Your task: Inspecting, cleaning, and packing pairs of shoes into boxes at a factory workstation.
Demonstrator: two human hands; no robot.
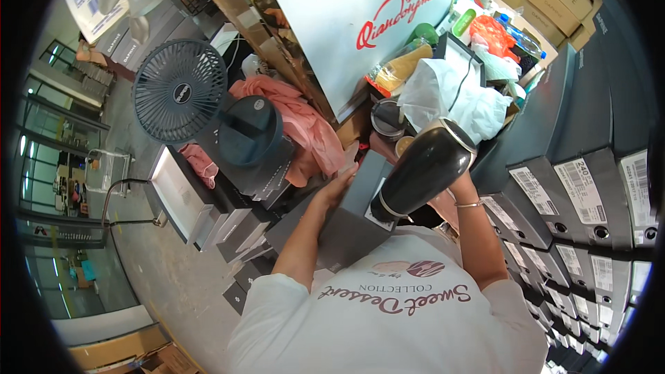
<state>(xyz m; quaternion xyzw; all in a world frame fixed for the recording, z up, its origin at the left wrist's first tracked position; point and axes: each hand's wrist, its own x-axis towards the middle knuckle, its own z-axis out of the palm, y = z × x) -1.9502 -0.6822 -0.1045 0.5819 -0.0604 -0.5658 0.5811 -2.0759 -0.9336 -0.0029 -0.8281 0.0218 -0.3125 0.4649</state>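
My right hand [463, 183], wearing a thin bracelet, is closed behind a glossy black hair dryer [426, 166] with gold-coloured trim; the dryer's body hides the handle and most of my fingers. The narrow nozzle points down and left, close over a white label on the end of a dark grey shoe box [357, 225]. That box is tilted against the front of my body. My left hand [337, 187] grips its far left side, fingers pressed along the edge.
Shoe boxes with white labels are stacked along the right [582, 194]. A grey fan [181, 93] stands at the left beside pink cloth [305, 128]. More grey boxes [239, 232] lie below it. Ahead are a white board [360, 7], a lidded cup [388, 119] and a crumpled white bag [443, 93].
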